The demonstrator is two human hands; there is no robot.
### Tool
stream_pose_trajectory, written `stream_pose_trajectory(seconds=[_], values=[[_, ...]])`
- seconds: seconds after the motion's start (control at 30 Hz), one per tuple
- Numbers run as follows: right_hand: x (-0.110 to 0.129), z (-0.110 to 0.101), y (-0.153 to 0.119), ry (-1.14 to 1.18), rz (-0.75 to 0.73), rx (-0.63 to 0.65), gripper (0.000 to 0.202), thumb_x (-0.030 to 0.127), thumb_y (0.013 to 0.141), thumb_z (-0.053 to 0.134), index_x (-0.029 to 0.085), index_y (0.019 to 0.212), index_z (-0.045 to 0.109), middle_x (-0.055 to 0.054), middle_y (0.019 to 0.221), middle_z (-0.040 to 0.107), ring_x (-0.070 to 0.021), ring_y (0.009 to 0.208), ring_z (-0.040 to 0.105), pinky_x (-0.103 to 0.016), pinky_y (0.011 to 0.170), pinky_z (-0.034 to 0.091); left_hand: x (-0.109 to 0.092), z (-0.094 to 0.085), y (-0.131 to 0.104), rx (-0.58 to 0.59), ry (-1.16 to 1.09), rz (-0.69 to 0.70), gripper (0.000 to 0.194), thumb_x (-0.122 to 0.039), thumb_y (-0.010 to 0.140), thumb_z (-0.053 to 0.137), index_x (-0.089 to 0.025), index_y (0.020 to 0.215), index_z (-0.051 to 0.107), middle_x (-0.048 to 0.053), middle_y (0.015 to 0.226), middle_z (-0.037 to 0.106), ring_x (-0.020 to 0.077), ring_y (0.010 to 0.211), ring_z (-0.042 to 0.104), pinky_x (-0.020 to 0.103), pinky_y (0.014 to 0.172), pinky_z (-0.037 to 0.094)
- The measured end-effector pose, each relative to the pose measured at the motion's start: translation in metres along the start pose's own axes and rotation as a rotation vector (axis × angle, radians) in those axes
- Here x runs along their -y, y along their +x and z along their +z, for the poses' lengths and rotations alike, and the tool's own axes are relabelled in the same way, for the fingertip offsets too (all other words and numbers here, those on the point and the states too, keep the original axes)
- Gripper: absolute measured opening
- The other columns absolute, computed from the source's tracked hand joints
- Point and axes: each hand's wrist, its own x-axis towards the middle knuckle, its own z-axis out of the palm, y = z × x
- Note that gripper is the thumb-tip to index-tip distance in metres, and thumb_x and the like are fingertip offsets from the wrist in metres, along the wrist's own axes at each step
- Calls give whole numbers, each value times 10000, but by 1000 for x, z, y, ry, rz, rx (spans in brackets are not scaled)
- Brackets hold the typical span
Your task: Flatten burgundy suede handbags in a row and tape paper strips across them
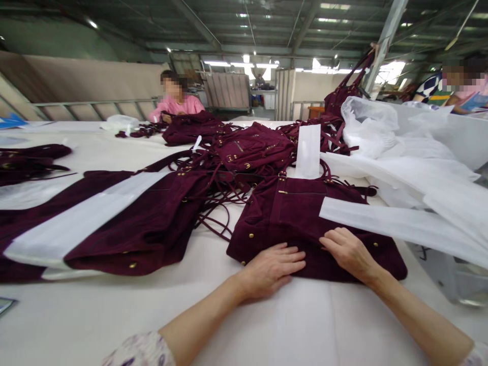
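Note:
A dark maroon bag (297, 213) with brass studs and a zip lies on the white table (171, 310). Flat on its lower left part rests my left hand (272, 269), fingers stretched out. My right hand (348, 251) is on the bag's lower middle, its fingers bent together in a pinch; what they hold, if anything, is too small to make out. Just above the right hand, a long white strip (381, 219) crosses the bag and runs off to the right. Another white strip (308, 152) stands up behind the bag's top edge.
More maroon bags (152, 223) lie at the left, one with a white strip (87, 218) across it. Bags and straps (255, 147) pile up behind. White wrapping (412, 137) is heaped at the right. A person in pink (190, 105) sits across the table; another is at far right.

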Motion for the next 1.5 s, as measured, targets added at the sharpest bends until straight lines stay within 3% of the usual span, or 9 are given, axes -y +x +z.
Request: stream_pose_trajectory(seconds=[0.37,0.57,0.67,0.8,1.03,1.17,1.27,1.37,1.5], values=[[24,4,11,-59,136,-43,187,292,895,583,177,1041,597,-77,915,610,-215,808,541,-353,758,413,-3,4,-5,-41,-6,3,359,-193,942,436,-223,1286,534,56,1405,494,161,1330,409,364,1149,276],[21,18,-3,141,204,-213,50,239,921,529,192,903,528,-41,813,575,-181,765,565,-310,741,452,-5,-8,-40,-489,294,-403,649,-348,793,694,-232,1375,432,125,1495,343,346,1415,197,577,1151,146],[19,21,-8,235,241,-292,70,245,916,531,206,873,492,-29,805,557,-171,751,561,-308,741,465,-2,-17,-59,-721,-66,-736,822,-395,683,773,-204,1381,383,142,1415,430,351,1331,357,555,1111,274],[17,23,-9,251,295,-322,87,274,917,525,216,866,483,-22,793,548,-174,728,558,-313,712,465,1,-16,-68,-766,-777,-830,561,-337,715,715,-177,1200,482,66,1101,615,217,998,603,363,877,519],[20,22,-11,187,266,-351,94,268,918,526,216,866,468,-28,795,545,-175,727,554,-306,696,459,17,-2,-57,-1014,-815,-926,257,-248,648,699,-176,779,490,-53,705,529,110,674,517,213,620,449],[24,22,-9,161,231,-341,94,246,910,542,216,863,467,-27,804,561,-176,742,561,-308,723,459,29,-7,-59,-801,-667,-971,199,-229,663,645,-178,780,492,-45,692,510,133,657,519,252,619,453],[26,23,-6,144,232,-338,105,241,907,550,214,857,461,-22,790,559,-174,738,558,-304,716,453,19,-19,-61,-686,-92,-1000,210,-222,714,643,-180,895,544,29,875,571,209,833,561,355,755,481],[27,24,-3,140,238,-343,116,236,911,544,214,845,451,-18,774,551,-172,717,551,-302,701,445,-9,-23,-55,-652,414,-620,215,-184,835,555,-212,1049,560,82,1069,575,231,1003,539,392,896,446],[27,21,-3,160,239,-361,129,239,921,531,216,830,443,-19,765,544,-166,697,548,-296,688,442,-36,-9,-31,-269,399,-95,226,-150,941,383,-191,1028,588,67,984,617,172,916,565,310,858,465]])
